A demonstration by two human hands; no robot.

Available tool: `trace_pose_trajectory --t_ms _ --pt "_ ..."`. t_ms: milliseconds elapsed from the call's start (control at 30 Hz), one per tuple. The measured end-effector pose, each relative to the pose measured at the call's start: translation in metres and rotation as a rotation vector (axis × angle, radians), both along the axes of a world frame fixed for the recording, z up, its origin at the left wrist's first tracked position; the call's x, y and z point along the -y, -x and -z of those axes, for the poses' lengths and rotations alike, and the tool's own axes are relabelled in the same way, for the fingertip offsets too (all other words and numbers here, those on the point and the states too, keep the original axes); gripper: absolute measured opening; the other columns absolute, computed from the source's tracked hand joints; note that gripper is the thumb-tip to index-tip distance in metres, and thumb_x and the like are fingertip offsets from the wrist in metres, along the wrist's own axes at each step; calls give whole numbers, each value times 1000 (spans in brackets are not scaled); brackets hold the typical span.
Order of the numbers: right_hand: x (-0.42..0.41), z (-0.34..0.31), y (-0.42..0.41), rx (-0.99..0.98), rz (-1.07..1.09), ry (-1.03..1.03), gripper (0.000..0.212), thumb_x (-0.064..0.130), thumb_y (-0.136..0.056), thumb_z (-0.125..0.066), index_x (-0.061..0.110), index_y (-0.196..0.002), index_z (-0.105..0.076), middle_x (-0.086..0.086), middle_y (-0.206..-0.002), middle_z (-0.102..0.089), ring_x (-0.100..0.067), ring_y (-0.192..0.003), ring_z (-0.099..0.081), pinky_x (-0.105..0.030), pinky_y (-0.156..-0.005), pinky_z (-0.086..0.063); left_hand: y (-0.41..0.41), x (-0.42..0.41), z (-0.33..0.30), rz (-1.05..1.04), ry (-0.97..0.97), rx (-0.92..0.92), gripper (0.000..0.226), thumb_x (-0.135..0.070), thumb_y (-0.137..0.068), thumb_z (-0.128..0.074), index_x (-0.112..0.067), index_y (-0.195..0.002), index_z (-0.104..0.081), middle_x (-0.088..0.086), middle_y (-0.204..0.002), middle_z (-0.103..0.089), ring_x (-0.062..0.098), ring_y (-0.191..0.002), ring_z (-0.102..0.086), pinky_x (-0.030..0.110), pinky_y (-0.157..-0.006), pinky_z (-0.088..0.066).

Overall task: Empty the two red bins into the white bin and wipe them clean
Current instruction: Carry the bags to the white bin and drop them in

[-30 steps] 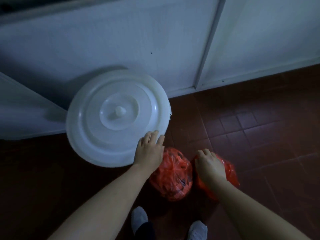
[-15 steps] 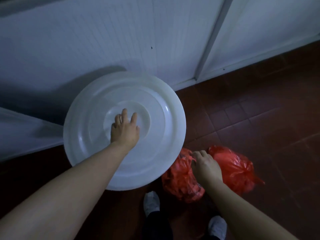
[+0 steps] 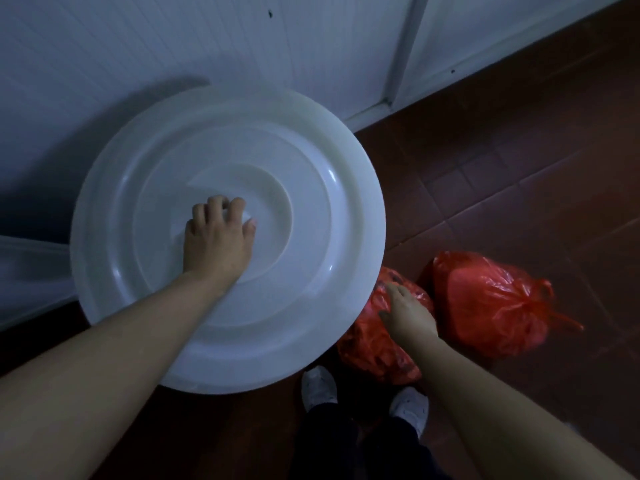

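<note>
The left hand (image 3: 216,233) has moved from the white bin's lid (image 3: 311,237) rim to curl around its centre knob, ready to lift, while the right hand (image 3: 408,311) rests slack-fingered on the nearer red bag (image 3: 374,344) on the floor beside it.

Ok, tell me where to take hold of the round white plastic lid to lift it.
Grip the small raised knob at the centre of the round white plastic lid, coming straight down from above. The lid lies flat and wide; the left hand already curls its fingers there.
</note>
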State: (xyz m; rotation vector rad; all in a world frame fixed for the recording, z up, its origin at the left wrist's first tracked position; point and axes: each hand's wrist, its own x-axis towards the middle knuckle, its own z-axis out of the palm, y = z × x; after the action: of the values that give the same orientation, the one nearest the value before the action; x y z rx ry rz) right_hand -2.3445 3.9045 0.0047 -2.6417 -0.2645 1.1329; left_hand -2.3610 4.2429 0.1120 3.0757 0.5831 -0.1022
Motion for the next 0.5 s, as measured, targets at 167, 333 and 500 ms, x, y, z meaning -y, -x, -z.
trace_pose_trajectory --t_ms 167,333,500 --pt "-9 34 0 -64 83 -38 57 21 -95 -57 28 -150 -42 -7 -147 -52 -30 -127 -55 -39 -98 -48 6 -11 -4 -107 42 -66 55 -56 -91 -51 -9 -119 -46 26 -109 -53 44 -103 -50 50 -76 -47" --pt "0 26 15 -49 102 38 20 25 -94 -57 14 -106 -66 -13 -107 -69 -34 -101 -65 -35 -78 -50 -1 -6 -12 -80 177 -134 46 -50 -96 -46 -9 -116 -36 29 -104 -58 48 -94 -58 49 -73 -49" --pt "17 -8 26 12 121 70 22 28 -95 -55 11 -104 -65 -13 -109 -68 -34 -103 -63 -35 -79 -48 -4 4 -21 -105 188 -182 44 -40 -97 -46 -3 -119 -34 33 -105 -58 50 -96 -57 49 -78 -47"
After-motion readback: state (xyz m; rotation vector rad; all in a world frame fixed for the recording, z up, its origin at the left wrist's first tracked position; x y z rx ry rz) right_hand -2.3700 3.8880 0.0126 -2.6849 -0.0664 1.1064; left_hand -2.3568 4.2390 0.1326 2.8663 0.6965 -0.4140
